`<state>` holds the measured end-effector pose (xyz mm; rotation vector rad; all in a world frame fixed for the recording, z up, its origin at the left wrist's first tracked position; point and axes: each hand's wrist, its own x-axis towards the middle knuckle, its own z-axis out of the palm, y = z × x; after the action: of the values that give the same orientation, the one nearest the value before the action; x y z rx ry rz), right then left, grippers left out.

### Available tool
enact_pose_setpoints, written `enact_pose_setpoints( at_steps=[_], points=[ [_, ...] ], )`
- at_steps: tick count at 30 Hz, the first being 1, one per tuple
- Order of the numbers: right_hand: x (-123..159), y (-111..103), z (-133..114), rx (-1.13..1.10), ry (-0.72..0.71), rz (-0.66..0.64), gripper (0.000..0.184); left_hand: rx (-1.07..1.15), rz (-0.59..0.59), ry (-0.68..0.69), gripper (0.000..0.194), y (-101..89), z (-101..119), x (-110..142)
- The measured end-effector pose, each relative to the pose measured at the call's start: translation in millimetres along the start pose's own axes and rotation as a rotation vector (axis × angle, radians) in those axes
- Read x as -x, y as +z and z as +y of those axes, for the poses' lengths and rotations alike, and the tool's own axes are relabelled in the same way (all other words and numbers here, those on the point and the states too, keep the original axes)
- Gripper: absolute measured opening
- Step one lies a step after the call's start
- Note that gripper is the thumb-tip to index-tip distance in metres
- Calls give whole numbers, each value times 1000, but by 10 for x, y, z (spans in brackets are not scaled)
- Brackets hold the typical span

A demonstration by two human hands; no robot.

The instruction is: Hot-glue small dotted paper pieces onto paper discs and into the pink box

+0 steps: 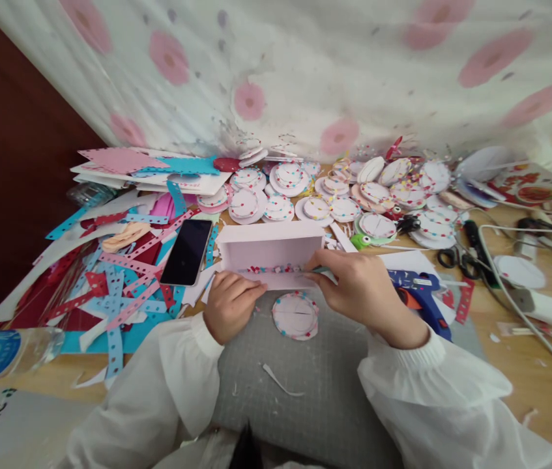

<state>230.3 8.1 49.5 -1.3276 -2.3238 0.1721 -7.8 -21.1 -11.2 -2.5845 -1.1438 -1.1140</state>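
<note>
A shallow white box (270,251) stands on the grey cutting mat (324,391), holding small red, blue and pink paper dots (270,268). My right hand (358,286) pinches a thin green-tipped tool (322,270) with its tip at the dots inside the box. My left hand (231,303) rests closed on the mat at the box's front left corner, fingers curled; what they hold is hidden. A white paper disc (296,315) edged with coloured dots lies flat on the mat between my hands.
Several finished dotted discs (344,189) are piled behind the box. A black phone (186,251) lies left on punched paper strips (119,293). A blue glue gun (420,293), scissors (454,257) and cables (524,273) are on the right. A water bottle (6,352) lies at the left.
</note>
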Motion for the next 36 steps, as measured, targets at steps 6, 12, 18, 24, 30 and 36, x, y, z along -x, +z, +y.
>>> enact_pose_setpoints(
  at_steps=[6,12,18,24,30,36],
  points=[
    [-15,59,-46,-333,225,97,14,-21,-26,-6,20,2,4,4],
    [-20,219,-148,-656,421,45,28,-40,-54,-10,23,11,-4,17],
    [-25,236,-159,-685,403,6,29,-48,-68,-16,23,6,-2,13],
    [-16,243,-157,-654,339,-54,22,-60,-77,-17,28,6,-1,15],
    [-18,233,-164,-706,330,-61,22,-44,-101,-13,26,4,-1,19],
    [-40,79,-92,-519,281,39,17,-45,-123,-32,28,-2,12,11]
  ],
)
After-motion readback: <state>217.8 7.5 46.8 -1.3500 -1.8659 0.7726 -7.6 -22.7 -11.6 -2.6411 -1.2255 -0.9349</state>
